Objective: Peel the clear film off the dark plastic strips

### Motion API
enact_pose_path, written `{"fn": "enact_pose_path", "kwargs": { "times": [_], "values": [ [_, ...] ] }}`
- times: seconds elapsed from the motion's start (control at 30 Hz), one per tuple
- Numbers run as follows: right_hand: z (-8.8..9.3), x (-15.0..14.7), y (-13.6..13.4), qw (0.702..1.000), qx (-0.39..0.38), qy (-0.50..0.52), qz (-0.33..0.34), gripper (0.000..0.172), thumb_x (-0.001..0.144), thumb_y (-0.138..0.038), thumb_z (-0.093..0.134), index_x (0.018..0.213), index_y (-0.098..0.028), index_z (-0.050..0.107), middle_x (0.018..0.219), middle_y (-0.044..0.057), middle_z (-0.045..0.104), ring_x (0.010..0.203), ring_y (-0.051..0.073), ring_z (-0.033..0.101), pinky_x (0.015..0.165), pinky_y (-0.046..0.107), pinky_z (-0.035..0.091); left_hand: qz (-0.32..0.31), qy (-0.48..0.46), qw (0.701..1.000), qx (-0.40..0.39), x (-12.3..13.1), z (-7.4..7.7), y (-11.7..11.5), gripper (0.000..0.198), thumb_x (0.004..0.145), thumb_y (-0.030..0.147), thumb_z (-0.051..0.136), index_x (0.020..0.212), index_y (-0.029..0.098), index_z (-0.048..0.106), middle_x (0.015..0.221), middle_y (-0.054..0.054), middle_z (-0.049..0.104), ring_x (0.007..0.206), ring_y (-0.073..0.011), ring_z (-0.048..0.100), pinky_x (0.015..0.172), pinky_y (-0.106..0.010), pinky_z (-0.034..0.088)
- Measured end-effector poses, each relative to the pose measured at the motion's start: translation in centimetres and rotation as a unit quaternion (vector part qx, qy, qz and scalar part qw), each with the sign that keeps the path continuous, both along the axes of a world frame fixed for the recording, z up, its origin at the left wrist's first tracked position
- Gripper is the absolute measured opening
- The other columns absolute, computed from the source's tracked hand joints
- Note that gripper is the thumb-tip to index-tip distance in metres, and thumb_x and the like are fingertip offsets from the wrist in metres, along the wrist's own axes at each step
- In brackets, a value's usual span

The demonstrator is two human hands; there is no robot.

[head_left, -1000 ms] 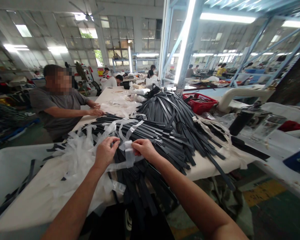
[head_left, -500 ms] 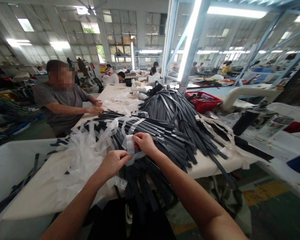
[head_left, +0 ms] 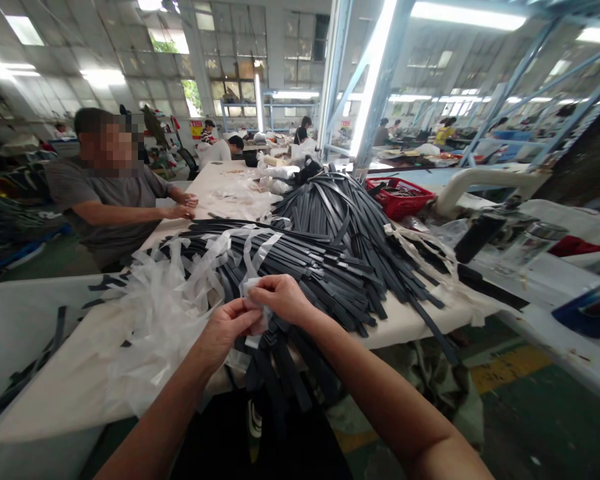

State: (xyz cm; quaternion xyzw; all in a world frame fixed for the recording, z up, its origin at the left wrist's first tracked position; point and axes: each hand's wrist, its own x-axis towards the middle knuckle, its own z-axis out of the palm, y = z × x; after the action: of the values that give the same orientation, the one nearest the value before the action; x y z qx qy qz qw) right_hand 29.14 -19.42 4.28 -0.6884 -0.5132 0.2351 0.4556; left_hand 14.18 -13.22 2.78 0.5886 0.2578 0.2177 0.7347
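My left hand [head_left: 231, 325] and my right hand [head_left: 279, 297] meet over the near edge of the table, both pinching a translucent white plastic strip [head_left: 254, 287]. The strip is crumpled between my fingers, which hide part of it. Beneath and behind them lie many flat black straps [head_left: 300, 257], bundled, with some ends hanging over the table edge toward my lap. Left of my hands spreads a heap of loose translucent plastic strips [head_left: 155, 313].
Across the table at the left sits a person [head_left: 115, 180], hands over the tabletop. A larger strap pile [head_left: 325, 207] and a red basket [head_left: 400, 200] stand farther back. A white bin [head_left: 40, 293] is at my left; a glass jar [head_left: 535, 243] stands at the right.
My hands have come closer together, and the strip that was stretched flat between them is now bunched up. The camera view has shifted slightly.
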Motion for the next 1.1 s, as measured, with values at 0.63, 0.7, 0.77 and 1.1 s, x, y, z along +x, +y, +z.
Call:
{"fn": "enact_pose_path", "kwargs": {
  "times": [0.63, 0.7, 0.77, 1.1],
  "values": [
    [-0.4, 7.2, -9.6, 0.93, -0.107, -0.281, -0.212, 0.023, 0.092, -0.037, 0.06, 0.109, -0.024, 0.071, 0.107, 0.004, 0.07, 0.096, 0.019, 0.065, 0.08, 0.026, 0.043, 0.075, 0.011, 0.993, -0.09, -0.7, -1.6, -1.5, 0.02, 0.054, 0.027, 0.09, 0.059, 0.018, 0.073, 0.064, -0.005, 0.071, 0.062, -0.0173, 0.065, 0.061, -0.022, 0.057],
    [-1.9, 8.6, -11.7, 0.915, -0.152, -0.286, -0.24, 0.028, 0.086, -0.037, 0.067, 0.109, -0.022, 0.071, 0.108, 0.007, 0.068, 0.096, 0.022, 0.064, 0.079, 0.029, 0.044, 0.104, -0.03, 0.989, -0.105, -0.8, -1.5, -1.4, 0.017, 0.057, 0.02, 0.087, 0.056, 0.021, 0.07, 0.064, -0.001, 0.07, 0.063, -0.0165, 0.065, 0.061, -0.022, 0.058],
    [-3.3, 9.2, -13.1, 0.909, -0.171, -0.28, -0.256, 0.027, 0.083, -0.035, 0.071, 0.106, -0.02, 0.071, 0.107, 0.009, 0.067, 0.096, 0.023, 0.064, 0.077, 0.029, 0.043, 0.124, -0.05, 0.982, -0.133, -0.6, -1.3, -1.5, 0.017, 0.06, 0.016, 0.084, 0.055, 0.022, 0.069, 0.067, 0.001, 0.071, 0.064, -0.0159, 0.065, 0.061, -0.022, 0.059],
    [-4.2, 10.6, -13.8, 0.942, -0.115, -0.169, -0.267, 0.009, 0.084, -0.025, 0.063, 0.079, -0.019, 0.066, 0.086, 0.004, 0.068, 0.083, 0.017, 0.063, 0.074, 0.027, 0.043, 0.108, -0.014, 0.965, -0.238, 1.1, -0.4, -3.9, 0.018, 0.061, 0.021, 0.088, 0.072, 0.014, 0.074, 0.083, -0.007, 0.077, 0.074, -0.0175, 0.071, 0.067, -0.025, 0.061]
  ]
}}
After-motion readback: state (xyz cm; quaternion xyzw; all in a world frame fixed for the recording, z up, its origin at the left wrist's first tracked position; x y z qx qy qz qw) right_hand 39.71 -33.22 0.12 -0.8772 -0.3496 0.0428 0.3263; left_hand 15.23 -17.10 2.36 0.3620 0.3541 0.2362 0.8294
